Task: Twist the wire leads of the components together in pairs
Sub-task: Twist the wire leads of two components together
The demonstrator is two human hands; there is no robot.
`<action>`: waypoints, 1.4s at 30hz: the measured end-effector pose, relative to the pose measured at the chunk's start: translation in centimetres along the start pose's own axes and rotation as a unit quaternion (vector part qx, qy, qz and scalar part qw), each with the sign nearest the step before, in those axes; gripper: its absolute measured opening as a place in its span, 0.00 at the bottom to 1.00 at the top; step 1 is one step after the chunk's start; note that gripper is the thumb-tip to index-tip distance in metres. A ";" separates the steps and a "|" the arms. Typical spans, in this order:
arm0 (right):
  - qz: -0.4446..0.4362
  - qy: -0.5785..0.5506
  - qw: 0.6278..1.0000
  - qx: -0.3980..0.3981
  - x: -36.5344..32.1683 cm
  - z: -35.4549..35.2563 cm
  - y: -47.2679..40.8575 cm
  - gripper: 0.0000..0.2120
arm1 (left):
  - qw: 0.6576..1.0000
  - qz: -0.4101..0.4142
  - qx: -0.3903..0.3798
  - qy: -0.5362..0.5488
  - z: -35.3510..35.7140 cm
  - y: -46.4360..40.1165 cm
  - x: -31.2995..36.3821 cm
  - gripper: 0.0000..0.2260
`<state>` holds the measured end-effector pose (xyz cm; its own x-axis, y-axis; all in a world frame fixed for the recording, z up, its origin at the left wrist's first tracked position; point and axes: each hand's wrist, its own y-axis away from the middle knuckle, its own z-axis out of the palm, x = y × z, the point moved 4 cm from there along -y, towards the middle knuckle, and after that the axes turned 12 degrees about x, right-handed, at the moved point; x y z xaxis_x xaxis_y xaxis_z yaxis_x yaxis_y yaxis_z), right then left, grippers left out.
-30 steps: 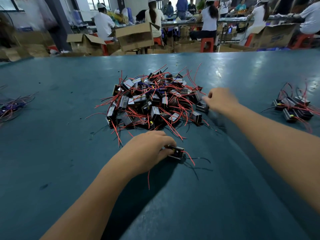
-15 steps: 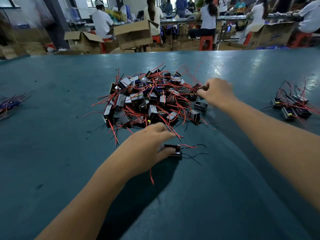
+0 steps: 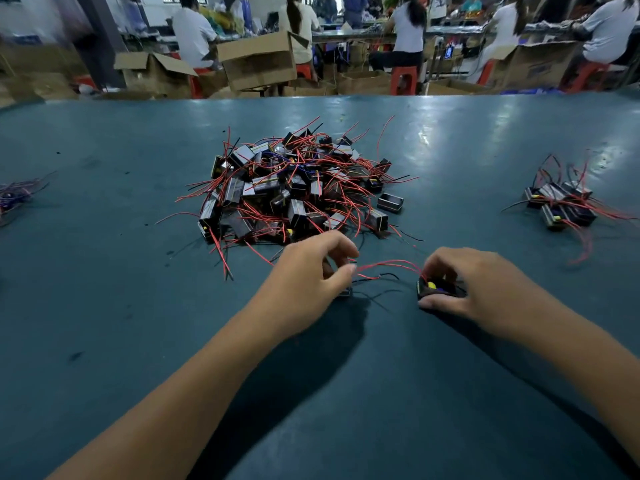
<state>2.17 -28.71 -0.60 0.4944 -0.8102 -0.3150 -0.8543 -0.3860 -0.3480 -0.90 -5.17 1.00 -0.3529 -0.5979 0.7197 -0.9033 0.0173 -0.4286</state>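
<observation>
Since a second ago, the right hand (image 3: 464, 285) has come back from the 2 o'clock edge of the pile (image 3: 294, 188) with a part of its own, and both hands now sit side by side at the near edge of the table (image 3: 104, 306).

That right hand curls around a small black part (image 3: 433, 289) with a yellow spot, pressed down to the tabletop. At its 9 o'clock the left hand (image 3: 311, 278) grips a second part (image 3: 346, 292), mostly hidden under the fingers, thumb and fingertips drawn close. Red leads (image 3: 388, 264) arc between the two hands, with a black lead (image 3: 384, 276) lying just below. Holding the bodies apart probably lets the leads meet in the gap, ready for twisting; no twist shows yet.

A small bunch (image 3: 561, 206) lies well apart at 3 o'clock, perhaps finished pairs.
</observation>
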 end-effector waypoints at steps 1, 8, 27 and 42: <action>-0.012 0.007 1.000 -0.005 0.1 0.0 0.0 0.17 | 1.000 0.005 -0.015 -0.014 0.1 0.1 -0.1 0.03; -0.067 -0.022 0.996 0.061 0.8 -1.0 0.1 0.20 | 0.994 0.063 -0.008 -0.084 -0.5 -0.4 -0.4 0.05; -0.008 -0.140 0.984 -0.109 4.9 -3.9 0.3 0.27 | 0.979 0.087 -0.092 -0.160 -0.1 -0.7 -1.7 0.04; -0.190 -0.026 0.981 -0.030 0.1 -3.3 0.7 0.09 | 0.979 0.083 -0.099 -0.160 0.1 -0.8 -2.3 0.02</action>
<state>1.11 -30.54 2.03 0.7848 -0.5804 -0.2173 -0.6143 -0.6821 -0.3968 0.68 -3.86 -0.34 -0.4328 -0.7932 0.4285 -0.8811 0.2715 -0.3872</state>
